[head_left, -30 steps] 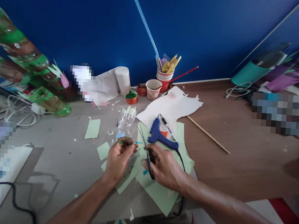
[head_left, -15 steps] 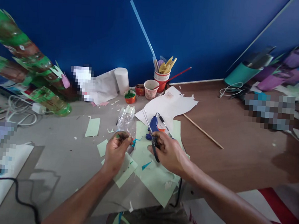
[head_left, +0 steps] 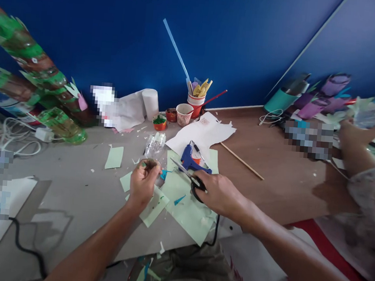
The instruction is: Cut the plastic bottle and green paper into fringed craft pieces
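My left hand (head_left: pixel 144 181) is closed in a pinch at the middle of the table. From its fingertips a small blue paper piece (head_left: pixel 163 173) sticks out. A pair of scissors (head_left: pixel 197 187) with black handles is gripped in my right hand (head_left: pixel 217 190), its blades slanting up and left toward the pinched piece. Beneath both hands lie pale green paper sheets (head_left: pixel 197 223), with a blue paper scrap (head_left: pixel 179 200) on them. Just beyond the scissors rests a blue glue gun (head_left: pixel 190 159), and a crumpled clear plastic piece (head_left: pixel 154 145) is near my left hand.
Behind are a cup of yellow tools (head_left: pixel 196 100), a paint cup (head_left: pixel 159 122), a white paper roll (head_left: pixel 150 104) and white paper (head_left: pixel 204 133). A wooden stick (head_left: pixel 242 161) lies to the right. Painted bottles (head_left: pixel 40 68) stand left. Another person's hand (head_left: pixel 358 136) reaches in at right.
My scissors have tilted lower, their blades now pointing more to the left. The view has shifted a little to the right, and another person's hand and clear plastic now show at the right.
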### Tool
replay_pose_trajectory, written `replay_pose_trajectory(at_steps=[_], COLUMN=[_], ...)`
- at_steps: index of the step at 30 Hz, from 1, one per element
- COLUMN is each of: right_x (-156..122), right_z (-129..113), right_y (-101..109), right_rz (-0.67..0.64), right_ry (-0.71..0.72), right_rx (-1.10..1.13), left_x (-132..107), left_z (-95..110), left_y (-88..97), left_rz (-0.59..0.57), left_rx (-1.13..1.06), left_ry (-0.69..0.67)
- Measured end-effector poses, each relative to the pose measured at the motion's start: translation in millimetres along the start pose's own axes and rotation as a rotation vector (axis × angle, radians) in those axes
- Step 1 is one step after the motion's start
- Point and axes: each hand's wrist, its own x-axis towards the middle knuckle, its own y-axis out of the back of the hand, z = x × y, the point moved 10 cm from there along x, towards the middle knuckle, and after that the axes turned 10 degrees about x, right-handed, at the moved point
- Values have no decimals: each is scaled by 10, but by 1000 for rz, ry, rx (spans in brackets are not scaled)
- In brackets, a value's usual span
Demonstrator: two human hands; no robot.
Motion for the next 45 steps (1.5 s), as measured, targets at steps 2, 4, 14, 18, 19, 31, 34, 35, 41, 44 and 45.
replay_pose_trajectory(at_steps=[2, 4, 14, 18, 19, 31, 34, 35, 41, 44, 45], right_x=[-41, -76, -167, -168, -167, -124, -109, -98, -45, -48, -51], right_z=[-9, -12, 88, 75, 65, -32, -66, -71, -80, -114, -114], right_y=[-44, -77, -185, -210, -208, -191, -142, -126, -89, -103, -112], right_rz=[-29, -55, -145, -182, -192, -289, -317, -325, -348, -343, -342], right_ry=[2, -4, -73, -56, -50, 41, 67, 67, 38, 67, 72], right_rx=[-72, -118, -201, -229, -232, -335, -314, -308, -298, -309, -316], left_x=[0, 4, 5, -7, -9, -6, -10, -12, -21, -18, -16], left_z=[13, 22, 73, 65, 63, 27, 27, 26, 37, 42, 40], left_y=[1, 10, -11, -27, -32, -24, -19, -19, -35, -31, -27], left_rz=[-3, 1, -22, -39, -43, -37, -29, -27, -31, -28, -25], left_rx=[7, 4, 24, 30, 37, 32, 36, 40, 23, 22, 20], left_ry=[-11, -18, -27, -16, -15, -5, -10, -9, -5, -8, -7])
